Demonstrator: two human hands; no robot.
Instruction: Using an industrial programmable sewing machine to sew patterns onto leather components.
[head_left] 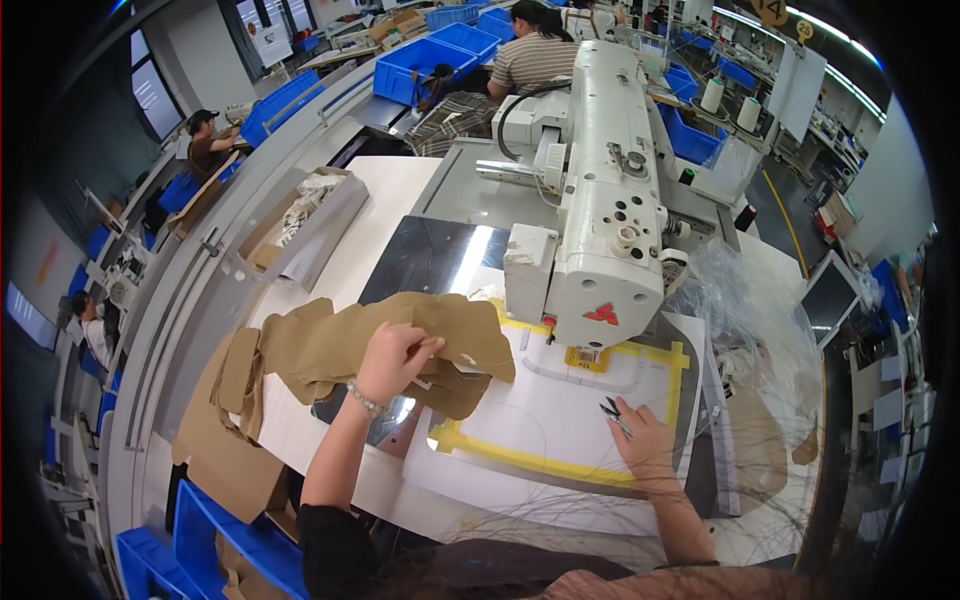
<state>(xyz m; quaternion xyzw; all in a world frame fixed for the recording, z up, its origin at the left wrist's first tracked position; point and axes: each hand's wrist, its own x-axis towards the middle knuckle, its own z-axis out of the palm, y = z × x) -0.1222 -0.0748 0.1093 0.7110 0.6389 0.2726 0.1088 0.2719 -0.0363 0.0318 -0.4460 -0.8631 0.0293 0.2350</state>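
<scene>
My left hand (397, 362) pinches a piece of tan fabric (330, 345), which stretches across the table's left side and over the dark metal plate (425, 255). A beaded bracelet circles that wrist. In my right hand (645, 442) is a small pair of thread snips (616, 416), blades pointing up and left. That hand rests over a white template sheet (560, 425) edged with yellow tape. A large white sewing machine (612, 220) stands over the template's far edge, with a yellow part (587, 358) under its head.
At the left stands an open cardboard box (305, 225) holding pale cloth pieces. Blue crates (240, 540) sit at the lower left beside brown cardboard (235, 455). Clear plastic film (745, 320) lies heaped right of the machine. Other people work farther back, one in a striped top (535, 65).
</scene>
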